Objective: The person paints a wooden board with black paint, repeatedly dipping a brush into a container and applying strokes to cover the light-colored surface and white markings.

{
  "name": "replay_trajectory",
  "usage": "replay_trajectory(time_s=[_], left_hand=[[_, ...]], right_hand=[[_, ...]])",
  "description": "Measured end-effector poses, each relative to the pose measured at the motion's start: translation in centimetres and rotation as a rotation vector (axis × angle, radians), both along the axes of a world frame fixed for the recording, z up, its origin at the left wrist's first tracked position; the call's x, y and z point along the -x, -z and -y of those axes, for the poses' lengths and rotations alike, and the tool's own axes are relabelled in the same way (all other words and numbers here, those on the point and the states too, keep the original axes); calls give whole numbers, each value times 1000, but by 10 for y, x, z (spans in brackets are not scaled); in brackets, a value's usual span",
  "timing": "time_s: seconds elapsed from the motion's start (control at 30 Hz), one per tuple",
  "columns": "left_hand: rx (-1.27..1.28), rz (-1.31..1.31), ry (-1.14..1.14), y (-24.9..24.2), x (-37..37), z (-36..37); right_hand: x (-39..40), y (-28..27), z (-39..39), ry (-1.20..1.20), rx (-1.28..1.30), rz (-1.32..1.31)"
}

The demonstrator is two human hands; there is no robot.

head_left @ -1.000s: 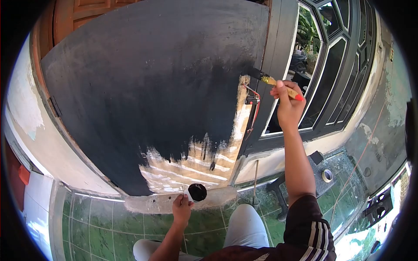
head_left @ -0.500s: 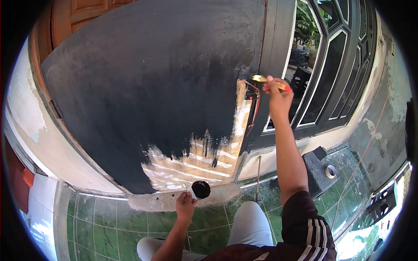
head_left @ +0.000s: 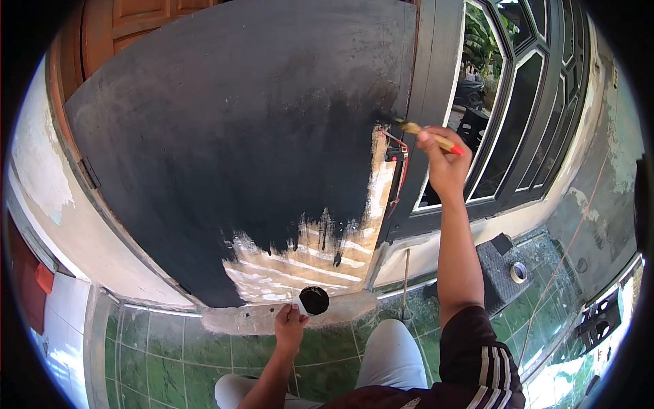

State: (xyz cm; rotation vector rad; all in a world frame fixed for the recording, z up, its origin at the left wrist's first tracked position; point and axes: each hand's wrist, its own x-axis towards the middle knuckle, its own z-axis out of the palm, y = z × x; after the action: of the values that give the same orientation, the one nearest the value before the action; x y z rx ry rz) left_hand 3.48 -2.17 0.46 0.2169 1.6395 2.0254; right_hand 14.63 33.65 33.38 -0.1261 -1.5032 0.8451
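Note:
My right hand (head_left: 446, 160) is closed round the handle of a paintbrush (head_left: 434, 138), which has a red tip at its end. Its dark bristles meet the door's right side, just above the lock area. Black paint covers most of the door (head_left: 225, 129); bare wood with white streaks (head_left: 296, 269) shows at the bottom and up the right edge. Low in front of the door, my left hand (head_left: 290, 328) grips a small white paint cup (head_left: 300, 305) by its side, with black paint inside. Red wire hangs beside the door lock (head_left: 395, 155).
Right of the door stands a dark-framed window (head_left: 514, 126) with white trim. Below it, a roll of tape (head_left: 518, 273) lies on a dark textured block (head_left: 501, 279). A thin stick (head_left: 407, 283) leans near the wall. Green tiles (head_left: 204, 361) cover the floor.
My right hand has shifted slightly right and down, and the brush now tilts more, bristles up and left. The grey smear by the lock looks darker. My left hand and the cup barely moved.

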Motion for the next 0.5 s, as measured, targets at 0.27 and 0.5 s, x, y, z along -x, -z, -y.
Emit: replay_trajectory(time_s=[0.27,0.5], left_hand=[[24,-26,10,8,5,5],[28,-13,6,5,5,4]], right_hand=[[-22,-19,-10,135,-204,132],[-20,-1,-27,108,-72,242]])
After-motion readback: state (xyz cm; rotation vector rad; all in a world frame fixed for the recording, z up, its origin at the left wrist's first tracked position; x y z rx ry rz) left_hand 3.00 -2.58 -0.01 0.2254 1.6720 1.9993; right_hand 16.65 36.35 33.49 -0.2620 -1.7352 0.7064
